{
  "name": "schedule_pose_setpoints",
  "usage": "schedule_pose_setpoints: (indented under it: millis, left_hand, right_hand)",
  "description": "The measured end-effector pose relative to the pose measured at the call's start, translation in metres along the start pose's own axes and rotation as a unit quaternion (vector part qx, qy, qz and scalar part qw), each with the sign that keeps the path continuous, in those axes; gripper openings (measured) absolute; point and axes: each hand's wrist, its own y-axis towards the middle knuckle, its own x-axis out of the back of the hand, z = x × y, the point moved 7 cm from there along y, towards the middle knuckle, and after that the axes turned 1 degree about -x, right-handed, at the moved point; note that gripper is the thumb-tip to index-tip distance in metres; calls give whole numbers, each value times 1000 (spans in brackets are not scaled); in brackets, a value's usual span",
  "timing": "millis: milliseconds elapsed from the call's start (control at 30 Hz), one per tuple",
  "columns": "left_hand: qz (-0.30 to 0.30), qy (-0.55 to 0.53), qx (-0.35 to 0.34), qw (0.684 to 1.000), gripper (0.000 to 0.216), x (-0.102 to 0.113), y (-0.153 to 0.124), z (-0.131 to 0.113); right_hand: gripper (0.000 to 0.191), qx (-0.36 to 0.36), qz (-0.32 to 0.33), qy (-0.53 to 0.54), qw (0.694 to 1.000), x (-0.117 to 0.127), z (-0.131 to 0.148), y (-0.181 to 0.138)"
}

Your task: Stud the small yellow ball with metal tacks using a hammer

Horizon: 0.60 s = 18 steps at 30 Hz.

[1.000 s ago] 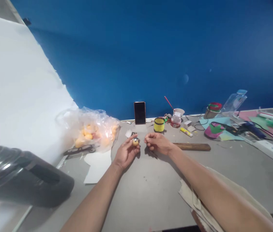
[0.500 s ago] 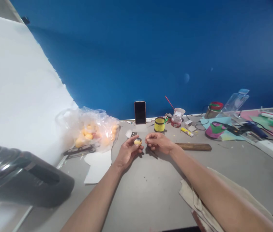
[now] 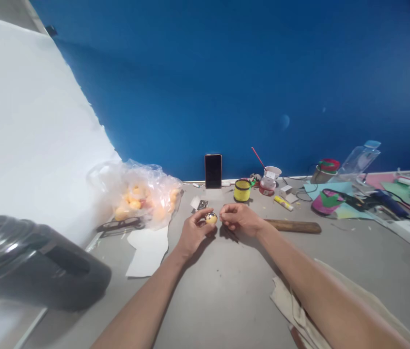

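Note:
Between the thumb and fingers of my left hand (image 3: pixel 194 232) is a small pale-yellow ball (image 3: pixel 211 219) with dark and shiny bits on its top. My right hand (image 3: pixel 239 219) is just to the right of the ball, apart from it, with thumb and fingertips pinched together. Whatever the pinch may hold is too small to make out. Behind the left hand lies a small dark packet (image 3: pixel 202 205) with shiny specks. A wooden stick (image 3: pixel 294 226) extends to the right from behind my right hand.
A clear bag of orange and yellow balls (image 3: pixel 135 196) and eyeglasses (image 3: pixel 119 224) lie at left, near a large dark bottle (image 3: pixel 45 264). A phone (image 3: pixel 213 171) leans on the blue wall. Beside it stand a yellow cup (image 3: pixel 242 191) and a glue stick (image 3: pixel 283 203). A cloth (image 3: pixel 295 310) lies front right.
The ball has turned in my left hand, so its top shows a different side. My right hand stays pinched beside it. The whole view has shifted slightly.

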Motion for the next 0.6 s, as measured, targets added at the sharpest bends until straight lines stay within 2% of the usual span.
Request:
schedule_pose_setpoints:
  millis: [167, 300, 600]
  left_hand:
    - [-1, 47, -23, 999, 63, -4, -2, -3]
    - [4, 76, -34, 997, 54, -4, -2, -1]
    - [14, 50, -44, 998, 51, -5, -1, 5]
  right_hand:
    - [31, 11, -3, -21, 1000, -1, 0, 0]
    - [29, 1, -12, -41, 999, -2, 0, -1]
    - [26, -14, -13, -57, 998, -4, 2, -2]
